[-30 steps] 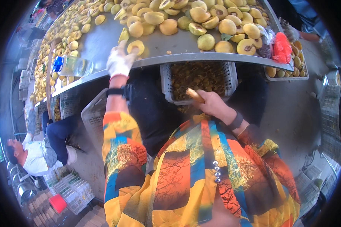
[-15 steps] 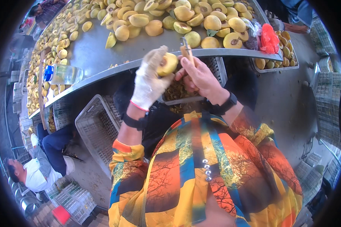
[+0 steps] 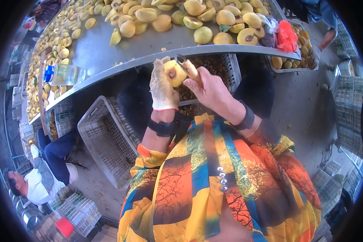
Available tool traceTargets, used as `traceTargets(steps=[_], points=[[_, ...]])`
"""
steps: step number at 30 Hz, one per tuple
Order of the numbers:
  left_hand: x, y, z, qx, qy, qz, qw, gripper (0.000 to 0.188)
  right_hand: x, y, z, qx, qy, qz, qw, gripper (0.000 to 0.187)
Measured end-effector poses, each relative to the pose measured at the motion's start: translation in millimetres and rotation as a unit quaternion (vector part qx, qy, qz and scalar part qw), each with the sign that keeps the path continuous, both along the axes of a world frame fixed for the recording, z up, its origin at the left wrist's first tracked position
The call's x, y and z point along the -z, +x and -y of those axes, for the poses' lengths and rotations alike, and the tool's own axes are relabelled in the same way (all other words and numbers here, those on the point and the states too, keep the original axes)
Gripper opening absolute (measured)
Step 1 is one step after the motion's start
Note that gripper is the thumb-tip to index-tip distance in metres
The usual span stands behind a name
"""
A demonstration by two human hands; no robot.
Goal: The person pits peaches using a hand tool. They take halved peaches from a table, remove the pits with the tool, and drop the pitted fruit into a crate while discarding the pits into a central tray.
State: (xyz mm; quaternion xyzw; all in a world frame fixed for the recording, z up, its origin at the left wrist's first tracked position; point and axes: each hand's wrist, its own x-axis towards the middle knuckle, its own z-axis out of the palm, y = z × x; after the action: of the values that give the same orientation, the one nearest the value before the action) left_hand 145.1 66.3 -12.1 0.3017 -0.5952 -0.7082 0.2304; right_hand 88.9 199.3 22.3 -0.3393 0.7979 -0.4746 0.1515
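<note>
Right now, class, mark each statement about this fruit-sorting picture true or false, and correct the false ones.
1. The left hand, in a white glove, holds a halved yellow fruit. True.
2. The right hand is gloved too. False: it is bare and grips a tool at the fruit.
3. A plastic bottle lies on the metal table. True.
4. The grey crate on the person's left is full of fruit. False: no fruit shows in it.
5. The red bag sits at the table's right end. True.
</note>
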Motion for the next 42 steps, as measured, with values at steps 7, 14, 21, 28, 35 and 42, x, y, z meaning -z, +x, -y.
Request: traceTargets(steps=[7, 14, 21, 28, 35, 42], points=[[-20, -8, -18, -0.043, 0.106, -0.08, 0.99, 0.035, 7, 16, -7, -0.021, 0.05, -0.013, 0.998, 0.031], [-27, -7, -18, -0.05, 0.091, -0.019, 0.994, 0.032, 8, 27, -10, -0.055, 0.062, 0.059, 0.995, 0.025], [-11, -9, -14, -0.019, 0.134, -0.022, 0.991, 0.032, 15, 25, -9, -0.099, 0.008, 0.272, 0.957, 0.031], [-11, -17, -16, 0.034, 0.208, -0.033, 0.977, 0.041, 14, 9, -21, -0.163, -0.117, 0.752, 0.628, 0.033], [-9, -25, -13, -0.037, -0.031, 0.092, 0.995, 0.055, 20, -32, -33, -0.141, -0.215, 0.681, 0.686, 0.022], [10, 16, 25, 0.041, -0.074, 0.125, 0.989, 0.044, 51, 1, -9, 0.054, 0.017, 0.106, 0.993, 0.033]])
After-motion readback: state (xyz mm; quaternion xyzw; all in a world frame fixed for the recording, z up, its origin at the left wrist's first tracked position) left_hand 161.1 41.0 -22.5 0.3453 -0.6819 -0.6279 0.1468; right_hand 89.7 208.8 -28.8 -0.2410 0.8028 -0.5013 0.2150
